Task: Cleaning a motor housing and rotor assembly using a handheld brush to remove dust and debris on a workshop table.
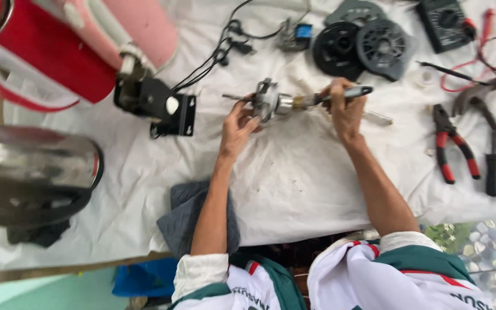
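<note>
Left hand: the left hand [240, 123] is closed around the small motor [270, 101], fingers wrapped on its round metal body, lifted above the white cloth [294, 183].
Right hand: the right hand [345, 112] grips the dark handle of a brush [322, 99], whose bristle end touches the motor's right side.
Motor: it lies sideways between the two hands, its thin shaft pointing left, out past the left fingers.
Doing it well: the grip on the motor looks best kept firm and still, so that the bristles work into the gaps with short strokes; turning the body a little would likely bring each side to the brush.
Care: the shaft looks thin, so pressure probably belongs on the body and not on it.
Nearby: two black round covers [363, 46] lie behind the hands, red-handled pliers [453, 150] sit well to the right, and a black bracket [165, 106] rests to the left.
</note>
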